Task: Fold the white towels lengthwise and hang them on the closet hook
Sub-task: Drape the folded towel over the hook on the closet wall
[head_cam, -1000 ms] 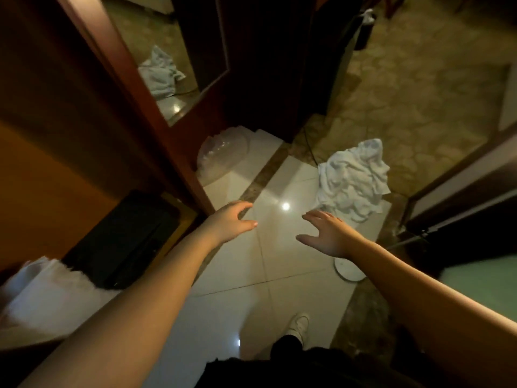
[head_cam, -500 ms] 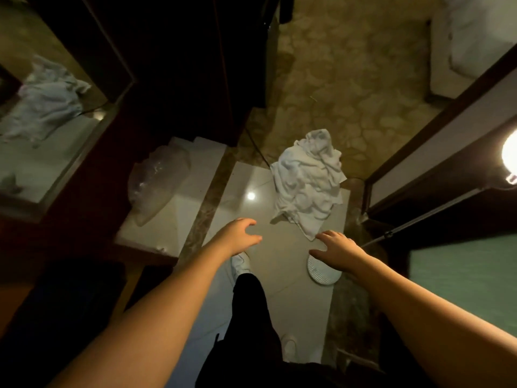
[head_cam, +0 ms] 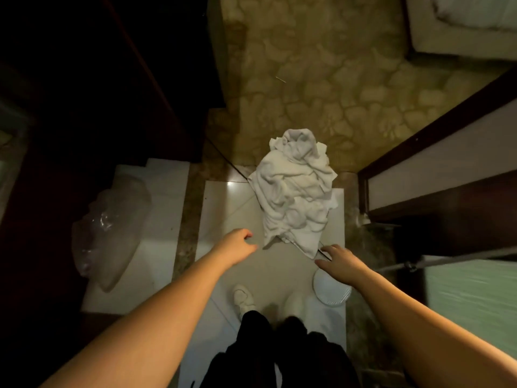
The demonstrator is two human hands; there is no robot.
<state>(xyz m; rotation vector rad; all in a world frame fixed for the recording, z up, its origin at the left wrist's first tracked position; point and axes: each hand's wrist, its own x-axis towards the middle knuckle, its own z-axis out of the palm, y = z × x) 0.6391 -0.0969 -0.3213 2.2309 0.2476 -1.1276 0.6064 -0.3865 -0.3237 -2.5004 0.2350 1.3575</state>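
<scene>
A crumpled heap of white towels [head_cam: 295,191] lies on the glossy white floor tiles [head_cam: 223,208], straight ahead of me. My left hand [head_cam: 237,246] hovers just left of the heap's near corner, fingers curled loosely and holding nothing. To the right of that corner my right hand [head_cam: 337,259] is spread open, fingertips close to the towel's edge and apart from it. No closet hook shows in the view.
A clear plastic bag [head_cam: 109,233] lies on a white ledge at the left, under dark wooden closet panels [head_cam: 112,79]. A round white disc [head_cam: 331,289] sits on the floor under my right wrist. A dark door frame [head_cam: 436,152] stands right. My shoes [head_cam: 244,299] are below.
The view has swung from the closet side toward the floor, and I have stepped closer. Both hands have moved forward to the near edge of the towel heap.
</scene>
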